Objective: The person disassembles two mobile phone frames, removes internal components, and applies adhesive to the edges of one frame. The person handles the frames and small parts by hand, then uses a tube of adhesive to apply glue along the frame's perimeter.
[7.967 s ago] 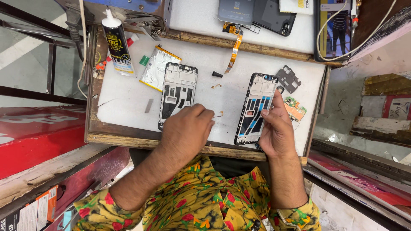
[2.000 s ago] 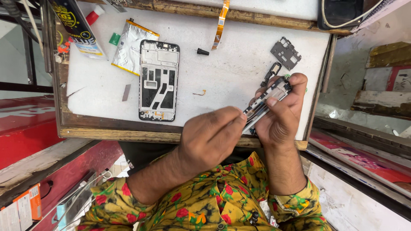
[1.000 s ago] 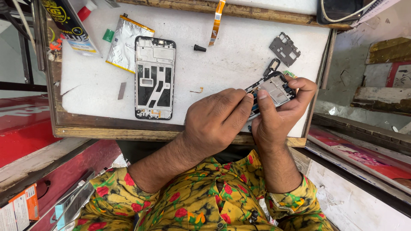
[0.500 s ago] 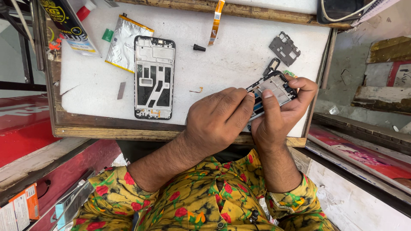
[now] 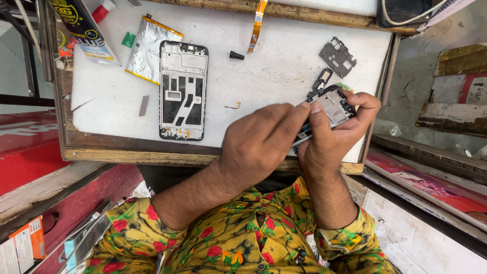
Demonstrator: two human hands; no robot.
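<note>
Head view, looking down on a white work board (image 5: 284, 66) with a worn wooden rim.

Far left, upper corner: a glue tube (image 5: 83, 25), dark with yellow print and a red cap, lying tilted across the board's edge. Just right of it a small green piece (image 5: 129, 39) and a silver foil battery pouch (image 5: 148, 48) with yellow edging, flat on the board. A small grey strip (image 5: 144, 105) lies below the pouch.

Next: a bare phone middle frame (image 5: 183, 90), black, flat, long axis running away from the person, its upper left corner overlapping the pouch.

Centre: a small black cap (image 5: 236, 55), an orange flex ribbon (image 5: 257, 23) running up over the board's far rim, and a tiny copper-coloured scrap (image 5: 234, 106).

Centre right: left hand (image 5: 261, 144), back toward the camera, fingers bunched and pinched at the near edge of a second phone frame (image 5: 329, 109). Whether a tool is between the fingertips cannot be told.

Right: right hand (image 5: 335, 139) gripping that second frame, thumb on its face, fingers curled round the far side. The frame is lifted off the board and tilted, near the board's right front corner.

Beyond it: a grey metal shield plate (image 5: 337, 56) and a small black bracket (image 5: 322, 80), both flat on the board.
</note>
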